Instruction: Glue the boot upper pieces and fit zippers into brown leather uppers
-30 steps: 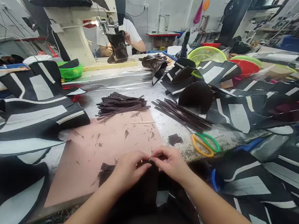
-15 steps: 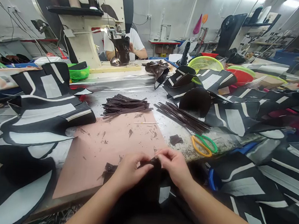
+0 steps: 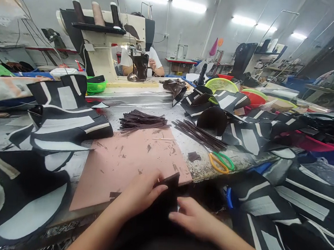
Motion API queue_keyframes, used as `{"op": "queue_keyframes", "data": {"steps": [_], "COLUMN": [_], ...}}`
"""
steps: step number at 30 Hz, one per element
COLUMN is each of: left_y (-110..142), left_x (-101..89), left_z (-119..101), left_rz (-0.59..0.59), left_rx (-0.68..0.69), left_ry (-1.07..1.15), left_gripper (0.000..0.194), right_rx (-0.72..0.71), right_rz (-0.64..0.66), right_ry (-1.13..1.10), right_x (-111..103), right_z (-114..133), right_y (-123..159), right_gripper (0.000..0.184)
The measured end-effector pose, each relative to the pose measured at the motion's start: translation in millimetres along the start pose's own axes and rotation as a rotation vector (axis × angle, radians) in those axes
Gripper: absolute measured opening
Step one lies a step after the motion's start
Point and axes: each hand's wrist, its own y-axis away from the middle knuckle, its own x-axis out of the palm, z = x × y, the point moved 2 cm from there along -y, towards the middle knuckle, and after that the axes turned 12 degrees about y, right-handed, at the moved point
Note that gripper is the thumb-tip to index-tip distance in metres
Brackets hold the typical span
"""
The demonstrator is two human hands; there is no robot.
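Observation:
Over the table's front edge I hold a dark brown piece of leather or fabric [image 3: 158,213], its upper corner standing up. My left hand [image 3: 141,190] is closed on its upper left side, thumb in front and fingers behind. Lower down, my right hand [image 3: 193,217] pinches the right edge between thumb and fingers. The bottom of the piece merges with the dark area near my body. Just beyond lies a pink board [image 3: 129,160] scattered with dark scraps. A bundle of dark strips [image 3: 144,121] rests at its far edge.
Scissors [image 3: 222,162] with orange and green handles lie right of the board, near another strip bundle [image 3: 201,134]. Black boot uppers with white tape are piled left [image 3: 65,124] and right [image 3: 249,137]. Behind stands a sewing machine [image 3: 100,54], with a person working at it.
My right hand has slid down the piece's right edge from the top corner, which now stands free. My left hand keeps its hold. The camera view has tilted upward.

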Motion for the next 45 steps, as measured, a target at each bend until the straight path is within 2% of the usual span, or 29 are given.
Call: {"op": "queue_keyframes", "data": {"steps": [2,4,7,9,11,13,15,17,18,19,20,22,24,26,28,31,33,35,37,39,40,41,42,43,44,45], "left_y": [16.6,40.7,77.1,89.8,90.7,86.8,86.3,90.9,93.8,96.0,96.8,92.3,80.7,67.5,56.0,40.1,29.6,19.9,12.8,8.9,8.0,7.4,7.0,6.9,7.0,7.7], "left_x": [-7.0,-18.6,-43.1,-64.4,-89.3,-114.4,-132.7,-138.4,-136.6,-132.2,-125.8,-108.4,-87.3,-66.7,-51.7,-42.2,-41.7,-42.6,-42.4,-40.1,-38.3,-36.2,-34.1,-32.0,-29.8,-27.8], "left_z": [3.4,7.3,4.1,-7.1,-24.6,-45.9,-66.9,-81.5,-84.1,-82.6,-76.9,-53.9,-20.3,13.3,37.7,59.5,69.4,78.3,85.9,91.4,93.2,94.3,94.8,94.4,93.5,92.0], "left_rz": [0.013,0.048,0.08,0.016,-0.157,-0.46,-0.819,-1.086,-1.154,-1.171,-1.131,-0.932,-0.633,-0.378,-0.237,-0.076,-0.009,-0.001,-0.004,0.005,0.012,0.015,0.01,0.002,-0.006,-0.012], "left_rx": [-0.001,-0.032,-0.071,-0.025,0.088,0.217,0.295,0.359,0.396,0.432,0.459,0.434,0.286,0.097,-0.01,-0.139,-0.236,-0.305,-0.338,-0.354,-0.363,-0.369,-0.372,-0.369,-0.365,-0.361], "left_ry": [0.094,0.171,0.173,0.116,-0.02,-0.278,-0.586,-0.83,-0.904,-0.946,-0.957,-0.894,-0.713,-0.455,-0.212,0.113,0.257,0.289,0.262,0.262,0.271,0.272,0.256,0.226,0.191,0.155], "left_gripper": [0.021,0.03,0.024,0.022,0.025,0.029,0.035,0.036,0.034,0.029,0.025,0.023,0.023,0.016,0.012,0.017,0.021,0.021,0.02,0.021,0.021,0.021,0.02,0.019,0.018,0.016], "right_rx": [0.036,0.104,0.138,0.079,-0.011,-0.144,-0.341,-0.511,-0.562,-0.584,-0.576,-0.49,-0.363,-0.315,-0.243,-0.148,-0.087,-0.031,0.002,-0.095,-0.228,-0.399,-0.572,-0.705,-0.767,-0.746], "right_rz": [-0.023,-0.096,-0.135,-0.117,-0.171,-0.273,-0.436,-0.571,-0.61,-0.623,-0.617,-0.544,-0.445,-0.344,-0.317,-0.342,-0.361,-0.433,-0.634,-0.874,-0.927,-0.897,-0.785,-0.619,-0.434,-0.265], "right_ry": [-0.014,0.0,0.025,0.059,0.144,0.167,0.112,0.044,0.021,0.013,0.017,0.06,0.106,0.124,0.129,0.134,0.18,0.239,0.29,0.358,0.409,0.47,0.527,0.563,0.571,0.551], "right_x": [8.9,-0.2,-33.8,-59.3,-82.8,-100.9,-112.9,-117.3,-116.4,-113.1,-107.7,-90.2,-67.1,-43.3,-26.0,-16.2,-16.5,-18.5,-20.4,-19.0,-15.5,-9.9,-2.3,6.3,15.0,22.9], "right_z": [12.9,24.9,53.0,82.5,117.0,150.2,175.0,183.4,180.2,172.1,159.4,123.6,81.2,43.0,13.6,-10.0,-16.7,-19.5,-17.5,-6.2,3.7,15.8,28.6,40.6,50.8,58.4], "right_y": [-4.0,-0.1,11.2,9.9,-3.9,-26.6,-48.5,-63.1,-67.6,-71.0,-73.5,-77.1,-78.7,-77.1,-73.7,-70.8,-73.1,-76.1,-75.2,-70.5,-68.8,-68.8,-71.1,-75.5,-82.0,-90.1], "right_gripper": [0.027,0.032,0.039,0.038,0.033,0.027,0.02,0.015,0.015,0.017,0.019,0.023,0.018,0.013,0.015,0.025,0.028,0.03,0.034,0.032,0.029,0.024,0.019,0.015,0.014,0.013]}}
